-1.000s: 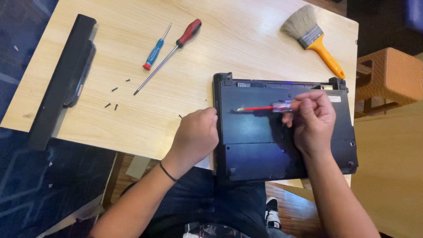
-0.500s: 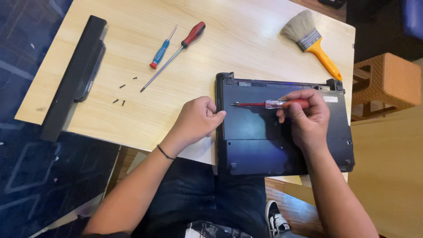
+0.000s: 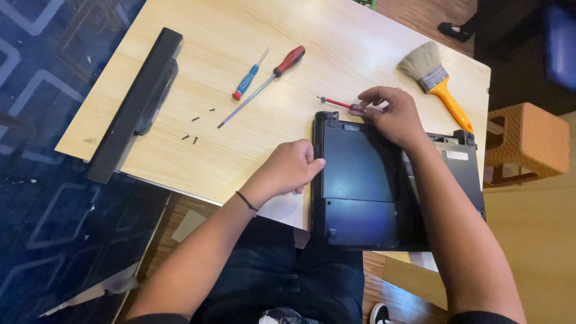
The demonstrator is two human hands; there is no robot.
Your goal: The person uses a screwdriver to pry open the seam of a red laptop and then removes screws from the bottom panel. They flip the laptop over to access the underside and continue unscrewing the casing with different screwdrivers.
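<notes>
the upturned black laptop (image 3: 360, 180) lies at the near edge of the worktop (image 3: 336, 54), its front part overhanging the person's lap. the left hand (image 3: 291, 168) is loosely curled against its left side. the right hand (image 3: 393, 114) pinches a small red-tipped screwdriver (image 3: 336, 103) just past the laptop's far corner. a slip of that tip could scratch the casing. the tiny loose screws (image 3: 195, 129) lie unguarded near the long black battery (image 3: 138, 102); a nudge could scatter them.
</notes>
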